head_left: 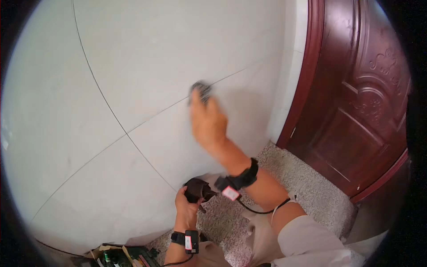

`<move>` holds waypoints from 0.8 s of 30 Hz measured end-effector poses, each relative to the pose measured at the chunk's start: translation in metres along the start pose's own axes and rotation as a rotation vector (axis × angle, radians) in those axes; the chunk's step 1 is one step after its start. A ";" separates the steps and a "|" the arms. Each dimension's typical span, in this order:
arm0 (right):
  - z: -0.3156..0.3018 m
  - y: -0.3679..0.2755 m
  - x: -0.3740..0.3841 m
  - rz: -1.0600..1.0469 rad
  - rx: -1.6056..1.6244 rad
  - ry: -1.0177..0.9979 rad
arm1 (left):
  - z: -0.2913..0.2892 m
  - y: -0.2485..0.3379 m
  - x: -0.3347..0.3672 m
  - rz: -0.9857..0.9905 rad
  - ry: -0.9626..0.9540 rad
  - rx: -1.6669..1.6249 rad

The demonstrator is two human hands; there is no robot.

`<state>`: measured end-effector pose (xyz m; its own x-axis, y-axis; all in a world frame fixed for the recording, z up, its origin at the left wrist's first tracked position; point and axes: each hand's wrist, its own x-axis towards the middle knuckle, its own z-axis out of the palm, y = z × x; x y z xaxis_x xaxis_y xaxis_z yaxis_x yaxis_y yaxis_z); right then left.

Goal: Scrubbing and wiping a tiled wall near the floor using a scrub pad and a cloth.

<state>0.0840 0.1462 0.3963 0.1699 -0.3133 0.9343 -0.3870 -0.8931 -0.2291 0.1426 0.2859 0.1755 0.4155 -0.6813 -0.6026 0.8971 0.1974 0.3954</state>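
My right hand (208,120) is raised against the light tiled wall (147,66), smeared a little by motion. Its fingers press a dark grey, wiry-looking scouring pad (203,89) on the wall, over a line between tiles. Lower down, close to the foot of the wall, my left hand (184,202) grips a dark brown, rounded object (197,190) with a pointed part on its right side. What kind of thing it is cannot be made out. Part of it is covered by my left fingers.
At the lower left, a dark box (104,249) holds a green bottle (107,256) and several slim items. A dark red carved door (356,111) stands at the right. Speckled grey floor (289,171) runs beneath me. Each wrist wears a black strap with a small cabled device.
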 end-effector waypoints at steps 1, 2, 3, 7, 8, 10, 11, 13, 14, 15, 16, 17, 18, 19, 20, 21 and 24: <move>0.001 -0.014 -0.010 -0.135 0.047 -0.010 | -0.002 0.000 0.002 -0.024 -0.017 -0.010; 0.001 -0.019 -0.015 -0.194 0.078 -0.047 | -0.002 -0.001 0.005 -0.022 -0.021 -0.015; 0.002 -0.023 -0.018 -0.250 0.108 -0.084 | -0.002 -0.001 0.005 -0.045 -0.029 -0.014; -0.011 0.017 0.014 0.058 -0.117 -0.056 | 0.008 -0.002 -0.004 -0.047 0.035 -0.001; -0.016 0.025 0.025 0.203 -0.088 -0.082 | 0.007 -0.003 -0.004 -0.045 0.036 -0.005; -0.009 0.020 0.023 0.172 -0.097 -0.046 | 0.007 -0.002 -0.003 -0.036 -0.019 0.001; -0.005 0.015 0.021 0.142 -0.103 -0.011 | 0.006 -0.001 -0.004 -0.038 -0.020 0.003; 0.001 -0.012 0.000 -0.108 -0.044 0.002 | 0.009 0.001 -0.006 -0.052 0.057 0.009; 0.001 -0.015 -0.005 -0.154 -0.023 -0.018 | 0.012 0.001 -0.007 -0.053 0.054 0.007; 0.001 -0.016 -0.008 -0.198 0.001 -0.039 | 0.013 0.001 -0.011 -0.046 0.032 0.019; 0.000 -0.009 -0.004 -0.159 -0.038 -0.026 | 0.015 0.001 -0.014 -0.040 0.010 0.030; -0.001 0.006 0.004 -0.121 -0.077 -0.012 | 0.018 0.002 -0.016 -0.041 0.011 0.028; -0.001 0.020 0.011 0.005 -0.118 -0.006 | 0.024 0.001 -0.019 -0.042 0.050 0.033; -0.009 0.030 0.023 0.148 -0.183 -0.083 | 0.026 0.001 -0.021 -0.042 0.091 0.036; -0.016 0.038 0.032 0.236 -0.133 -0.132 | 0.025 0.000 -0.021 -0.044 0.091 0.033; -0.020 0.040 0.037 0.324 -0.081 -0.180 | 0.020 0.002 -0.019 -0.044 0.069 0.030; -0.026 0.030 0.034 0.199 -0.024 -0.234 | 0.005 0.004 -0.009 -0.051 -0.004 0.016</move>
<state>0.0544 0.1170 0.4278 0.2921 -0.5494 0.7828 -0.4546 -0.7999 -0.3917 0.1422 0.2887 0.1861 0.3682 -0.6933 -0.6195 0.9146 0.1504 0.3753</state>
